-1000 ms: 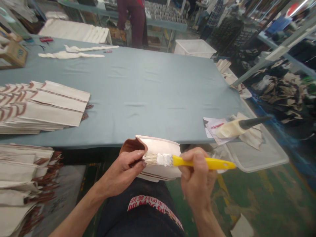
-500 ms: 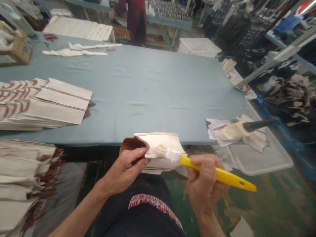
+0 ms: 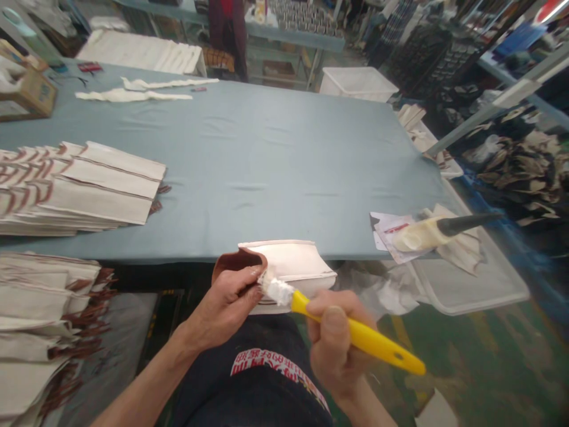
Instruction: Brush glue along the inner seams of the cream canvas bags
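Note:
My left hand (image 3: 224,305) is closed on a stack of cream fabric pieces (image 3: 293,264) with a brown folded end, held over my lap at the table's near edge. My right hand (image 3: 331,344) grips a yellow-handled brush (image 3: 355,338). Its white, glue-coated bristles press on the fabric's edge right beside my left thumb.
On the blue-grey table (image 3: 267,160) lies a fanned stack of cream and brown pieces (image 3: 80,187) at the left, with another pile (image 3: 40,320) below it. A second, black-handled brush (image 3: 438,230) rests on papers by a clear tray (image 3: 471,279) at right. A person (image 3: 226,29) stands beyond the table.
The brush has swung leftward and tilted down, its bristles sliding from the middle of the fabric to the edge at my left thumb. My right hand moved left with it.

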Demonstrator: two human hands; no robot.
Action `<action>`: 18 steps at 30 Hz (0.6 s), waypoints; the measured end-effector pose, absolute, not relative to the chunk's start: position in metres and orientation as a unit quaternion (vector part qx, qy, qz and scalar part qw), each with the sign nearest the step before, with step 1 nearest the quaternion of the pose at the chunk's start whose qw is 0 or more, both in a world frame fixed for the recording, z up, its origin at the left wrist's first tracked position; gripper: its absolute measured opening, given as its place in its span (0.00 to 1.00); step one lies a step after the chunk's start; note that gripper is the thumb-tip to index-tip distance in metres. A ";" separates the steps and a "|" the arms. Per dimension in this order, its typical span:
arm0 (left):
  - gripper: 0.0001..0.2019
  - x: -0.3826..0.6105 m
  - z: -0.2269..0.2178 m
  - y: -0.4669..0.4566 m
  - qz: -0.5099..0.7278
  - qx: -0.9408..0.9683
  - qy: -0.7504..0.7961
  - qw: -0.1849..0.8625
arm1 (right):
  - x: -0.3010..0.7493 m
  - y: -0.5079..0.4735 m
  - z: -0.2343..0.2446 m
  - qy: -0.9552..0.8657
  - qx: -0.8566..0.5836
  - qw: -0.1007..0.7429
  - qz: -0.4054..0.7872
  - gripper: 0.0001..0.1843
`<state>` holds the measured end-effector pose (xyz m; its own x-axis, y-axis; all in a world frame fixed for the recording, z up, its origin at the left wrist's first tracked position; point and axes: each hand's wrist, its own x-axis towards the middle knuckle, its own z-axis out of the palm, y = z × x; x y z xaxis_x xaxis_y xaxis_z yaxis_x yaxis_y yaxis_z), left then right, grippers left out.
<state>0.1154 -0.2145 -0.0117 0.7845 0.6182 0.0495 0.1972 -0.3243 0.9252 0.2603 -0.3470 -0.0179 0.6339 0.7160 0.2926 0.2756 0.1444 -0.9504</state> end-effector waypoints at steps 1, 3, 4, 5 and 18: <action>0.16 0.116 -0.012 -0.215 0.202 0.780 0.250 0.537 | 0.257 -0.349 -0.019 -0.403 -0.620 0.649 0.179 0.16; 0.16 0.117 -0.012 -0.216 0.200 0.765 0.241 0.564 | 0.253 -0.349 -0.016 -0.398 -0.586 0.681 0.188 0.14; 0.15 0.118 -0.011 -0.217 0.198 0.762 0.243 0.567 | 0.253 -0.348 -0.012 -0.386 -0.572 0.697 0.196 0.13; 0.13 0.119 -0.011 -0.218 0.195 0.761 0.251 0.565 | 0.254 -0.347 -0.008 -0.375 -0.558 0.711 0.208 0.13; 0.12 0.142 -0.001 -0.246 0.149 0.658 0.328 0.662 | 0.316 -0.343 -0.001 -0.577 -0.542 0.611 0.034 0.09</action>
